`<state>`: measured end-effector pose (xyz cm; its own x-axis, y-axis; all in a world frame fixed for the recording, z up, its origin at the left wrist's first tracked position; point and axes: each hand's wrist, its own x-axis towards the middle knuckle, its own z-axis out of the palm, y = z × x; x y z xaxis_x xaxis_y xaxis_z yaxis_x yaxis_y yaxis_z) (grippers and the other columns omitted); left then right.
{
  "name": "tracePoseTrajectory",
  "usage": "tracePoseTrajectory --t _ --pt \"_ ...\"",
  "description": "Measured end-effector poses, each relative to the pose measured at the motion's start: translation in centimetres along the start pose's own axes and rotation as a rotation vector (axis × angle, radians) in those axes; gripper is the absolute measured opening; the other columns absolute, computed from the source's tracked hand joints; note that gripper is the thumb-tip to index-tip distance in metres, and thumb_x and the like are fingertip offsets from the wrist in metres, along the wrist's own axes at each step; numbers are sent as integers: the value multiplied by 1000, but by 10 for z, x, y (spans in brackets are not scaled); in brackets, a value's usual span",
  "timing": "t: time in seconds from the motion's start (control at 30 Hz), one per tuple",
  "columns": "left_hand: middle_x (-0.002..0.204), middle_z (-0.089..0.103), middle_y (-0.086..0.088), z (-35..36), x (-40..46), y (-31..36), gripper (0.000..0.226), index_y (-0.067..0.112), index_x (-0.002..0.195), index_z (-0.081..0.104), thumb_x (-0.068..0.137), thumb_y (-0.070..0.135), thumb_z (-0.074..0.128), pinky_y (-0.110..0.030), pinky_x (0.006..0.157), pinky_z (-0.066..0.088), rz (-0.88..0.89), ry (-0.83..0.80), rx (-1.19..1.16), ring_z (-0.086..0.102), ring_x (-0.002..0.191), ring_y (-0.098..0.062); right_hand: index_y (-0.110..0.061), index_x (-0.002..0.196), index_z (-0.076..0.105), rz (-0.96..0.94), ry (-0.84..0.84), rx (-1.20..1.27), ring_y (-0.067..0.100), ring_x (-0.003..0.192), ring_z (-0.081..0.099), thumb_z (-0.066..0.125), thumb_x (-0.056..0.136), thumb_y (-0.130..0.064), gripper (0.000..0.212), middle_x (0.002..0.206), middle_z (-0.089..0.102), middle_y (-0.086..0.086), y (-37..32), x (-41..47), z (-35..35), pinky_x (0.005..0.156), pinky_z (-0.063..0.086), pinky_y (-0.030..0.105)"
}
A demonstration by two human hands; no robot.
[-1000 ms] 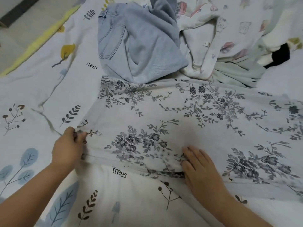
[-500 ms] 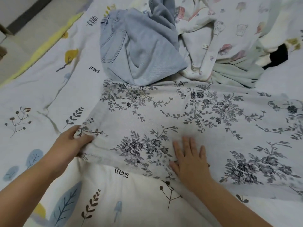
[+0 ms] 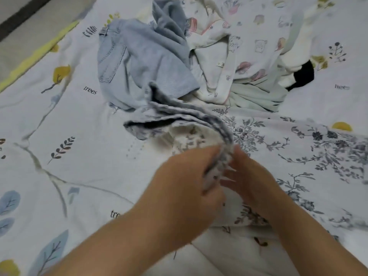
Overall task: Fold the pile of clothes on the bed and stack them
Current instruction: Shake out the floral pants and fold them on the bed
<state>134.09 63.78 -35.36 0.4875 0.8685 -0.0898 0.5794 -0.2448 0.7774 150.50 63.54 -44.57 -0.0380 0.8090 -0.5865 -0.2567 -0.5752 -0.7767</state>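
Observation:
A white garment with a grey flower print [image 3: 298, 154] lies spread across the bed in front of me. Its left end is lifted and turned over toward the right, showing a paler inside. My left hand [image 3: 183, 180] grips that lifted edge from the left. My right hand [image 3: 247, 176] meets it from the right, fingers against the same bunched edge; motion blur hides the exact grip. Behind lies the unfolded pile: light blue jeans [image 3: 139, 62], a white top with small pastel prints [image 3: 249, 40] and a pale green piece [image 3: 256, 96].
The bed sheet [image 3: 65, 120] is pale with leaf and "trees" prints and has a yellow border at the upper left, beyond which is the floor [image 3: 22, 34]. A black and white item [image 3: 300, 74] lies at the back right.
My left hand has lifted the garment's left end and carried it rightward over the rest. My right hand has come off the flat cloth and up to the lifted edge.

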Motion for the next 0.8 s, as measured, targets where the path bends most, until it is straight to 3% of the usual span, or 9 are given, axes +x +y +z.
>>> tracePoseTrajectory --t 0.1,0.17,0.23,0.3,0.37,0.47,0.57,0.7,0.8 --pt "81 50 6 50 18 14 12 22 89 49 79 15 52 -22 65 37 122 -21 69 46 71 -13 -27 77 78 -12 -70 261 12 79 72 42 87 -48 43 91 74 2 -20 -5 -23 59 56 23" --pt "95 54 0 81 29 17 25 19 107 51 82 16 52 -27 74 39 111 -65 127 50 84 -19 -23 87 78 -3 -142 333 21 92 70 43 73 -65 56 103 72 8 -28 -6 -42 65 58 31" --pt "111 54 -5 104 37 12 40 17 124 46 85 22 53 -32 86 39 115 -182 200 50 100 -23 -18 102 74 14 -195 341 30 100 67 53 68 -65 62 112 68 13 -28 -4 -63 72 58 39" --pt "123 49 -8 123 41 0 58 17 136 36 86 36 57 -38 98 36 124 -390 286 45 111 -27 -14 121 62 26 -131 233 34 101 65 71 71 -41 58 115 67 15 -21 2 -84 75 58 44" --pt "134 44 -8 135 40 -17 68 20 140 31 85 49 56 -43 106 28 88 -635 370 40 121 -28 -16 124 53 39 7 -12 30 94 69 76 67 -21 62 107 70 8 -7 9 -96 68 59 39" --pt "117 54 -8 138 34 -35 45 15 119 54 89 48 49 -41 101 32 59 -786 465 45 112 -27 -18 109 49 115 299 -462 24 85 65 81 70 -17 51 94 62 1 21 23 -102 68 56 35" --pt "102 62 -5 131 34 -48 24 12 107 62 91 26 49 -32 90 41 87 -513 371 54 98 -20 -15 96 50 -59 452 -736 19 78 55 69 82 -17 23 81 54 -6 37 35 -102 63 45 27" --pt "104 62 4 105 43 -64 26 17 109 64 87 8 54 -13 80 28 -11 13 227 51 99 -11 -24 89 58 -482 623 -684 -7 64 52 56 89 -15 9 72 56 -18 18 24 -114 49 37 9" --pt "120 55 -8 101 53 -87 37 10 123 55 86 10 57 -22 91 29 -131 216 346 47 113 -24 -20 81 49 -268 722 -855 7 60 48 53 93 -23 13 67 52 -7 12 22 -137 49 32 26"
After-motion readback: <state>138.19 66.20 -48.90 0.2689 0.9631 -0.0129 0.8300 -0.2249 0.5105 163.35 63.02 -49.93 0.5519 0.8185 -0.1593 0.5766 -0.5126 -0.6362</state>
